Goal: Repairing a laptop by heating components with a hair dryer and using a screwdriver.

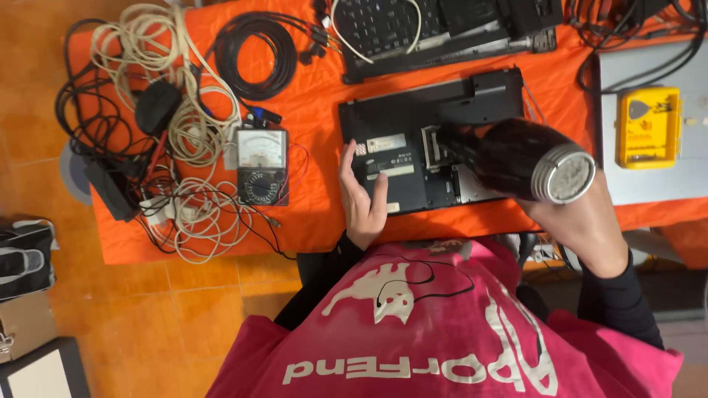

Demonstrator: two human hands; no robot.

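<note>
Resting flat on the underside of the black laptop (413, 158), the left hand (363, 199) lies with fingers spread and closes on nothing; it pins the machine near its 7 o'clock corner. The right hand (582, 221) is wrapped around the handle of a black hair dryer (523, 158), whose nozzle points at the opened bay in the laptop's base while its silver rear grille faces the camera. The laptop lies upside down at the middle of the orange table (310, 214), with a second dark keyboard unit (442, 29) at 12 o'clock from it.

At 9 o'clock sit an analogue multimeter (260, 166) and a tangle of white and black cables (177, 125); at 3 o'clock lies a small yellow case (647, 127).

I judge the laptop stiff, fairly heavy and fragile around the exposed bay, so its solid edges suit gripping best. The dryer looks light and rigid, best held by its handle.
</note>
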